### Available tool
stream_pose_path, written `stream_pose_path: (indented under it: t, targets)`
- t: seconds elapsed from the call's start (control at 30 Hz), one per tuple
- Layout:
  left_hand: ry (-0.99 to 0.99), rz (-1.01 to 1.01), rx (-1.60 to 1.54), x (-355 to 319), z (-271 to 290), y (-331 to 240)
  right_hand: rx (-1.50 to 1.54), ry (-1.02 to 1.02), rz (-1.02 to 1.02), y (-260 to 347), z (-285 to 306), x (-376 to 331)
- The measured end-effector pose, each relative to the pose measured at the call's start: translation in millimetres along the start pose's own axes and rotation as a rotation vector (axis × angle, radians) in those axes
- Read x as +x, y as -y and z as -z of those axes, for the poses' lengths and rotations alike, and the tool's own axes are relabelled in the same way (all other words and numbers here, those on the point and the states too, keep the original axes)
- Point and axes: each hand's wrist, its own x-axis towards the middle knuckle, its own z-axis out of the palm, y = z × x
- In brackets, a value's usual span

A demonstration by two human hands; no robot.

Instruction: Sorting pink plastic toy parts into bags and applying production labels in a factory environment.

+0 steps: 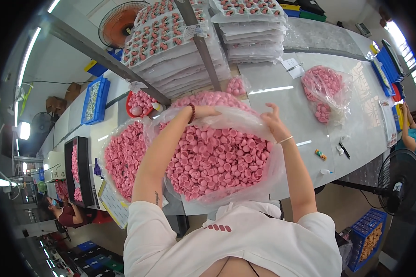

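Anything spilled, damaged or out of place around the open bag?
No clear spill or damage: the pink pieces appear contained in the clear bag. Slightly untidy: a small tube, little bottle and black tool lie scattered loose on the table's right side.

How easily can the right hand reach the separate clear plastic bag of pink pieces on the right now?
Probably yes: only flat grey tabletop seems to lie between the right hand and that bag, though some stretching may be needed.

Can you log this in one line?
Clear bag: open, pink pieces inside; left hand: at far rim; right hand: at far-right rim
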Motion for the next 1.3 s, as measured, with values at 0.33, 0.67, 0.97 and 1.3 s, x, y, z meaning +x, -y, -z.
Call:
stream_pose_path:
  t: [0.33, 0.67, 0.97, 1.3]
  targets:
    - [0.448, 0.220, -0.688, 11.2, -13.9, -9.6, -1.096, -0.296, 0.572, -69.5, -64.2, 57.3]
    - [-0.989, -0.500, 0.797, -29.1, -32.8, -45.7, -1.341, 0.286, 0.324, -71.3, -46.4, 176.5]
    - [-0.558, -0.086, 0.615, 79.3, -1.9, 11.8, -1.406, 0.532, 0.011, -91.5, -12.5, 220.8]
    - [-0.010, 0.409, 0.820, 179.0, 35.1, 27.4, -0.048, 0.414, -0.631, -64.6, 7.1, 197.4]
